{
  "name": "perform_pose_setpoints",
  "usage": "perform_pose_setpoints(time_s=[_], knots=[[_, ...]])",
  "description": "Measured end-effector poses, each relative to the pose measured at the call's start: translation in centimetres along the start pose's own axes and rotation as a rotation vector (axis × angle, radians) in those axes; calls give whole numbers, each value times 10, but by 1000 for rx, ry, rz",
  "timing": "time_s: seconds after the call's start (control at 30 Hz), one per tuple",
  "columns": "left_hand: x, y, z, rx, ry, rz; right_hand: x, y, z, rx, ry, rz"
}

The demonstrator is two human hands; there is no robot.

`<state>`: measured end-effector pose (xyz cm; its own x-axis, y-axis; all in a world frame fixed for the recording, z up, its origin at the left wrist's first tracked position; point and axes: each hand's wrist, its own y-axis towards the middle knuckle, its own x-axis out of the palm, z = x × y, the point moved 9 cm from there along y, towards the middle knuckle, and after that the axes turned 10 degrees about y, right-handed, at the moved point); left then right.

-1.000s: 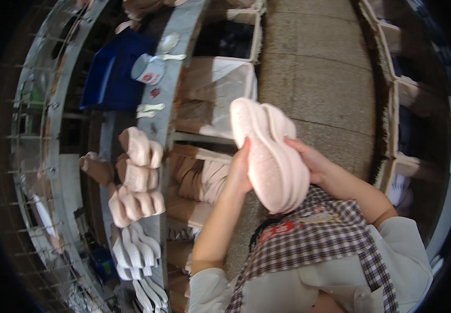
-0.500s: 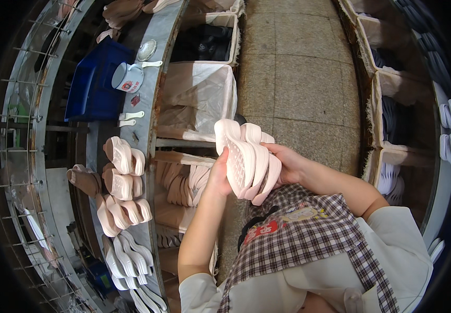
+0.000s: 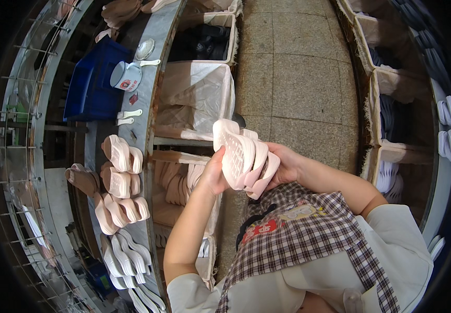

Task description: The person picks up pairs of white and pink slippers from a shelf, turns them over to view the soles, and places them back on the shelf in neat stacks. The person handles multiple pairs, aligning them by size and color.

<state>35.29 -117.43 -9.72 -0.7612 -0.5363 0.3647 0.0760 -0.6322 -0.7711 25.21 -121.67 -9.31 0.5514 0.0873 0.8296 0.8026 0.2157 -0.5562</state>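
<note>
Between my two hands is a stack of pale pink shoe soles (image 3: 232, 154), held in front of my checked apron. The nearest sole faces me, with rows of small raised dots on it. My left hand (image 3: 215, 175) is closed on the stack's left edge, its thumb against the nearest sole. From the other side my right hand (image 3: 286, 164) grips the far end; some of its fingers are hidden behind the soles. Left of my hands, on a metal bench (image 3: 141, 130), lie several bundles of pink soles (image 3: 122, 181) and a bundle of white soles (image 3: 128, 254).
Farther along the bench stand a blue bin (image 3: 87, 83), an enamel mug (image 3: 126, 76), its lid (image 3: 145, 49) and a white-handled brush (image 3: 130, 113). Lined crates (image 3: 197, 99) sit beneath. Across the tiled aisle (image 3: 298, 78), more crates (image 3: 377, 107) and white soles (image 3: 450, 143) line the right side.
The stack has tipped, so its near ends sit higher and closer together. My left forearm has swung slightly outward to the left. Both hands still hold the soles.
</note>
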Motion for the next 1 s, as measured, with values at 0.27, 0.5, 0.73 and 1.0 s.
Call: perform_pose_setpoints(time_s=[0.27,0.5,0.73,1.0], knots=[[3,2,-7,-98,141,-22,-13,2,11,43,8,29],[0,11,-12,-116,145,-47,-11,-2,10,38,30,-1],[5,10,-9,-87,181,-60,-11,-5,10,40,56,22],[2,7,-9,-121,210,38,-18,2,11,33,94,13]])
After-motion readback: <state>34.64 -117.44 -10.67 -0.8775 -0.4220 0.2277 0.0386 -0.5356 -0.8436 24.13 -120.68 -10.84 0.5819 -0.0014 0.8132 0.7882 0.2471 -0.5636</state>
